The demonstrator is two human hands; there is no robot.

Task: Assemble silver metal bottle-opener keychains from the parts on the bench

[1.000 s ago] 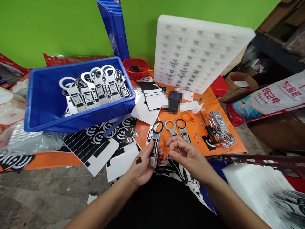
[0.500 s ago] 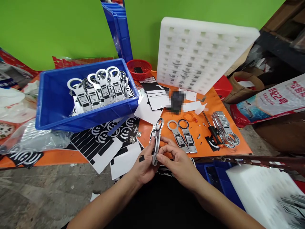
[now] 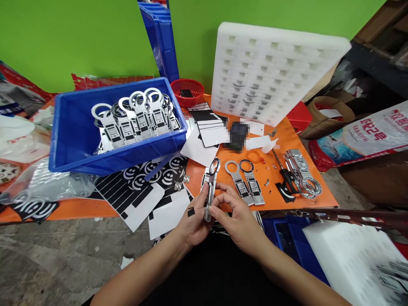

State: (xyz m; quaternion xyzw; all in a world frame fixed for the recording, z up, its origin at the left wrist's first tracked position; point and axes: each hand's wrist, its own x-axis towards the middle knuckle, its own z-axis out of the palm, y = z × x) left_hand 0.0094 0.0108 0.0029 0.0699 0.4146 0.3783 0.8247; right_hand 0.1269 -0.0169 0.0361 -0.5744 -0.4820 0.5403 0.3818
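Observation:
My left hand (image 3: 195, 223) is closed round a silver ring-ended metal piece (image 3: 209, 193), which stands on edge with its ring pointing away from me. A small black patch (image 3: 190, 211) sits on that hand near the base of the thumb. On the other side, my right hand (image 3: 237, 214) has its thumb and bent forefinger closed at the near end of the same piece. What lies between those fingertips is too small to make out. Just beyond my right hand, two similar ring-ended pieces (image 3: 244, 187) lie side by side on the orange table (image 3: 204, 177).
At the left, a blue bin (image 3: 117, 157) holds several ring-ended pieces. Black-and-white sticker sheets (image 3: 130, 204) overlap the table's front edge. A white foam block (image 3: 277, 72) stands at the back. A black-handled screwdriver (image 3: 287, 178) and more metal pieces (image 3: 302, 174) lie at the right.
The whole view has shifted very slightly. Both hands keep nearly the same pose on the metal piece.

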